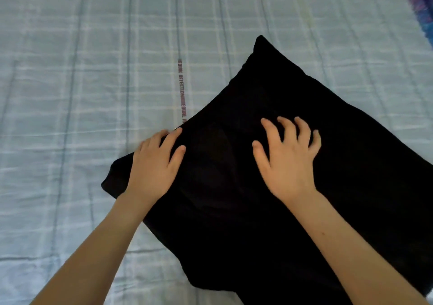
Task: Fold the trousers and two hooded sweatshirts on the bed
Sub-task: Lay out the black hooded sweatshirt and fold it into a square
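Observation:
A black garment [269,107] lies folded into a rough rectangle on the bed, running from the lower middle up toward the right. I cannot tell whether it is the trousers or a sweatshirt. My left hand [155,164] rests flat on its left edge, fingers straight and partly over the edge onto the sheet. My right hand [287,154] rests on the middle of the garment, fingers spread and slightly bent, fingertips touching the cloth. Neither hand holds anything.
The bed sheet [82,82] is pale blue with a white check and a line of reddish lettering [182,91] down its middle. A purple and blue patterned cloth [421,2] shows at the top right corner.

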The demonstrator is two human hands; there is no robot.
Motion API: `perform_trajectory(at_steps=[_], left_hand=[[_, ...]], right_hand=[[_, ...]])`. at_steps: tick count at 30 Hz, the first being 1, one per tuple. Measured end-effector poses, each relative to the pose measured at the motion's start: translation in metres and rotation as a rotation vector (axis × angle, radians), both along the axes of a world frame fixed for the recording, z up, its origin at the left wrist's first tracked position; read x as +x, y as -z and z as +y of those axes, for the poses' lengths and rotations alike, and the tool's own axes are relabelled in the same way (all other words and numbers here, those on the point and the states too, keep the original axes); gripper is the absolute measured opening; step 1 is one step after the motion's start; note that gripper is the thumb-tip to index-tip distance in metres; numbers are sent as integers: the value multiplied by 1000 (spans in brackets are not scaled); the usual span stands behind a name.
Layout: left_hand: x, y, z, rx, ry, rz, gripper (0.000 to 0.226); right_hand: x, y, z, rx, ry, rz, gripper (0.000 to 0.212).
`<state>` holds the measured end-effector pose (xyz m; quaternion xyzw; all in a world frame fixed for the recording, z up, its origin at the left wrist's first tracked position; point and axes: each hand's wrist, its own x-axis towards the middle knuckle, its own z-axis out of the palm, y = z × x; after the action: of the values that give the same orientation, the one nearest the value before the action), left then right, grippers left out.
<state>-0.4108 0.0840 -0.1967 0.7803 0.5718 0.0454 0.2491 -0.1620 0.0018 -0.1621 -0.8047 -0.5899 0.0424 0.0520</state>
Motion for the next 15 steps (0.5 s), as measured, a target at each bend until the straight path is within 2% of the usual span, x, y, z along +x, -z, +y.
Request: perform_trajectory(at_steps=[2, 4, 5, 6, 10, 13, 15], left_hand=[[-1, -6, 11, -65, -85, -55, 50], [-4, -11, 23, -153, -91, -58, 48], [-7, -15, 29, -211, -92, -77, 47], [-10, -19, 36, -275, -103, -110, 45], [-22, -31, 52, -495, -126, -241, 47], [-27, -33, 49, -583, -107, -331, 53], [-29, -32, 46, -599, -122, -360, 57]], right_hand=[[17, -15, 37, 13, -186, 62, 50], [31, -16, 80, -165, -359, 243, 47], [36, -13, 102, -246, -422, 270, 48], [41, -12, 123, -294, -488, 233, 49], [49, -18, 194, -434, -778, -114, 62], [42, -17, 224, -653, -902, -202, 66], [47, -17, 235, -753, -909, -183, 62]])
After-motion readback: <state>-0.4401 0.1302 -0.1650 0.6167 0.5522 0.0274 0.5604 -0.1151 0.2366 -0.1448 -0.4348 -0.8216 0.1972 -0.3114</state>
